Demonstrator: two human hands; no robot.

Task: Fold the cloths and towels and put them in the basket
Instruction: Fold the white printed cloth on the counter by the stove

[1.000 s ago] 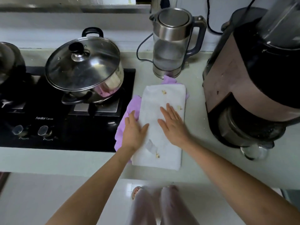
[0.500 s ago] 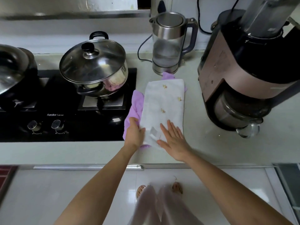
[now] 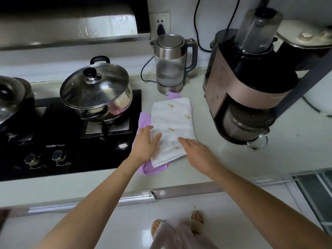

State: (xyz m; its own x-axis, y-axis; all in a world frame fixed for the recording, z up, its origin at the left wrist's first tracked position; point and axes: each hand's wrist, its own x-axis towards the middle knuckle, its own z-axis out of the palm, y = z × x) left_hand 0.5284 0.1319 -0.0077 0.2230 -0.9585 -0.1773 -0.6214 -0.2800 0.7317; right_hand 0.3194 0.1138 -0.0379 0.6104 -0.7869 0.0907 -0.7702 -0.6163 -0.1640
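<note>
Both hands have slid down toward the near end of the white towel [image 3: 172, 130] since a second ago, when they lay flat mid-towel; camera has also pulled back, more floor in view. Left hand [image 3: 144, 145] now sits at the towel's near-left edge, fingers straight and slightly spread, thumb lying on the white fabric, palm partly over the purple cloth [image 3: 154, 168] underneath. Right hand [image 3: 196, 151] is at the near-right corner of the towel, fingers extended and close together, tips touching the towel; cannot tell whether the thumb is tucked under the edge. Neither hand plainly grips anything.

White towel is folded into a long strip with small yellow marks, lying on the pale countertop [image 3: 215, 168] between the gas hob [image 3: 71, 141] and the blender [image 3: 251, 87]. It lies on top of the purple cloth, which pokes out at the far end near the kettle, along the left side and at the near end. Near end of the towel looks a bit rumpled and skewed to the right.

Glass electric kettle [image 3: 170, 69] stands just beyond the towel's far end, cord running to the wall socket [image 3: 160, 22]. Steel pot with glass lid [image 3: 97, 90] sits on the hob's right burner, another steel vessel [image 3: 12, 97] at left edge. Hob knobs [image 3: 45, 158] near the front. Person's sandalled feet [image 3: 177, 223] visible on the white floor below. Basket not seen.
</note>
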